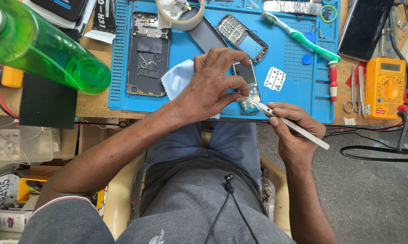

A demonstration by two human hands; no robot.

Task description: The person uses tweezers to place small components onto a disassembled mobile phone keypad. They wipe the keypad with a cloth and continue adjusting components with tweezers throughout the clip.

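Pinning the little phone board (pixel 248 88) flat on the blue mat (pixel 298 63) with left hand (pixel 213 83) fingers, right hand (pixel 294 131) has a closed grip on tweezers (pixel 287 123), tips poking its lower edge.

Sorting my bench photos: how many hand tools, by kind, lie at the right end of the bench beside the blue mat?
Toothbrush: 1
Red-handled screwdriver: 1
Scissors: 1
Yellow multimeter: 1
Total: 4
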